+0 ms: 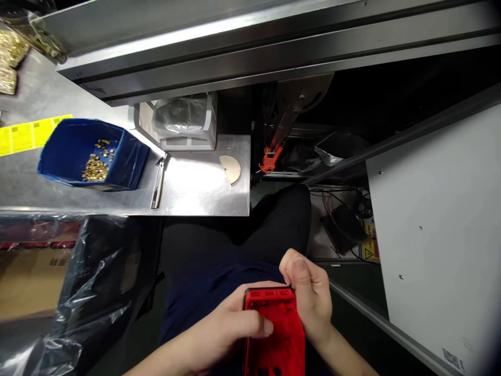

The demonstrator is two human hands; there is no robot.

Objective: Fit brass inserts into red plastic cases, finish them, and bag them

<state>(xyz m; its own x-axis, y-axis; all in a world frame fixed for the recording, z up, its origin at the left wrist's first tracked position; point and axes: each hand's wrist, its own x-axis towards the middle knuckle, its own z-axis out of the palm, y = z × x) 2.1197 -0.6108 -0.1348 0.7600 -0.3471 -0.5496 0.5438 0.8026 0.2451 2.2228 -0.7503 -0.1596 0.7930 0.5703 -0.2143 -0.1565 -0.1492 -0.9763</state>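
Observation:
My left hand [242, 321] grips a red plastic housing [279, 334] with a black outer edge, held open side up over my lap. Its thumb lies inside the hollow and the fingers go underneath. At the housing's upper right corner, my right hand [309, 292] is closed, thumb pressed onto curled fingers. A small dark bit shows at the fingers by the black edge; what they pinch is too hidden to name. The lower end of the housing runs out of view.
On the metal bench [195, 193] are a blue bin [133, 156] with small brass parts, a utility knife [157, 183], a half-round pale piece [230, 169] and a grey bin [188, 143]. Left stands a plastic-lined carton [35, 284]. An orange-tipped tool [270, 159] hangs beyond the bench.

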